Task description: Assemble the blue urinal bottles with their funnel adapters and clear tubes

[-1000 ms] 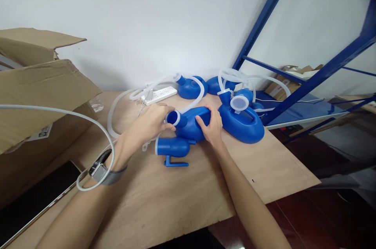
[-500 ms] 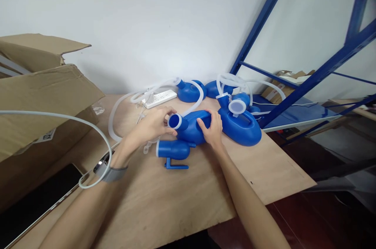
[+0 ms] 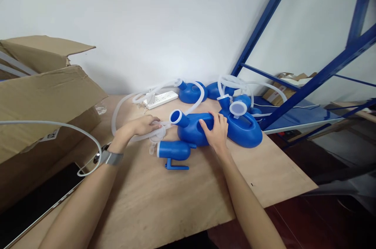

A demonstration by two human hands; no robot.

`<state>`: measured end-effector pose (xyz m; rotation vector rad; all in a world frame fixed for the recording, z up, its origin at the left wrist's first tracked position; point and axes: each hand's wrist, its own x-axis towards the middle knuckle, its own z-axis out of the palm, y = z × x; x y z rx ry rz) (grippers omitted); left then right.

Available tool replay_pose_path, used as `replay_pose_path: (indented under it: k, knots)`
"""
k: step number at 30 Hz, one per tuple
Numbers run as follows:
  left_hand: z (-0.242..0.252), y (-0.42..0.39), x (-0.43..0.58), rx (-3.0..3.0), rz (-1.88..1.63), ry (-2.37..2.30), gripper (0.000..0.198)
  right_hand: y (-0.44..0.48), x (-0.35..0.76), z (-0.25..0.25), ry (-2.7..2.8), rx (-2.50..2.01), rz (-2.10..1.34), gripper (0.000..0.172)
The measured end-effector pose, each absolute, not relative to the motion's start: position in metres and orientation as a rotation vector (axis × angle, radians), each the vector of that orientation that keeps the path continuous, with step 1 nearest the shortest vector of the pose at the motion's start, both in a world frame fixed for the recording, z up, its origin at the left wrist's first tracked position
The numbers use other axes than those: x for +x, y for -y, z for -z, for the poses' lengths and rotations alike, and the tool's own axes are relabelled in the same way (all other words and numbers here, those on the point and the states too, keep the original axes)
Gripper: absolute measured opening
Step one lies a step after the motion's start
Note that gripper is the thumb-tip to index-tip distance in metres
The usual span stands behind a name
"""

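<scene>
Left hand (image 3: 146, 125) has shifted from blue bottle (image 3: 192, 130) to translucent cap (image 3: 158, 134), fingers' grip unclear; right hand (image 3: 217, 131) keeps fingers clamped on bottle.

Mid-frame, the bottle (image 3: 190, 132) is smooth, glossy plastic — the hose (image 3: 113, 119) at centre left, translucent plastic. Lower centre, the table (image 3: 205, 190) is matt wood; far left, the box (image 3: 49, 104) is dull cardboard.

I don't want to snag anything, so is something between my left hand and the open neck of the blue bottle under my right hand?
Yes, low down: a translucent cap by your left hand and a stretch of tube lie before the neck. The blue cylinder lies nearer you, off that path.
</scene>
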<state>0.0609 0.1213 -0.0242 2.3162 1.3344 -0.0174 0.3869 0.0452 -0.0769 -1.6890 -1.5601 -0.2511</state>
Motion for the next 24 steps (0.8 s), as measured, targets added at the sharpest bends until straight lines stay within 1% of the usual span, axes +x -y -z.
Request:
replay_pose_path:
  k: [4,7,9,12,14,19,22,24]
  knots:
    - [0.011,-0.113,0.065,2.3,-0.021,-1.449,0.069,-0.045,0.386,0.078,1.543,-1.683,0.247,0.06]
    - [0.006,-0.105,0.068,2.3,0.047,-1.398,0.071,-0.046,0.385,0.078,1.53,-1.683,0.244,0.06]
    - [0.008,-0.102,0.07,2.328,0.097,-1.401,0.064,-0.047,0.385,0.079,1.526,-1.683,0.247,0.06]
    - [0.01,-0.1,0.07,2.37,0.06,-1.417,0.048,-0.047,0.385,0.08,1.525,-1.685,0.255,0.06]
    - [0.004,-0.101,0.064,2.372,0.016,-1.388,0.046,-0.047,0.385,0.08,1.527,-1.688,0.256,0.06]
    - [-0.029,-0.099,0.037,2.4,-0.138,-1.343,0.059,-0.047,0.386,0.081,1.53,-1.696,0.251,0.062]
    - [-0.047,-0.088,0.031,2.368,-0.245,-1.341,0.074,-0.047,0.385,0.081,1.526,-1.694,0.253,0.063]
    - [-0.054,-0.08,0.036,2.354,-0.253,-1.345,0.083,-0.047,0.386,0.081,1.528,-1.683,0.255,0.062]
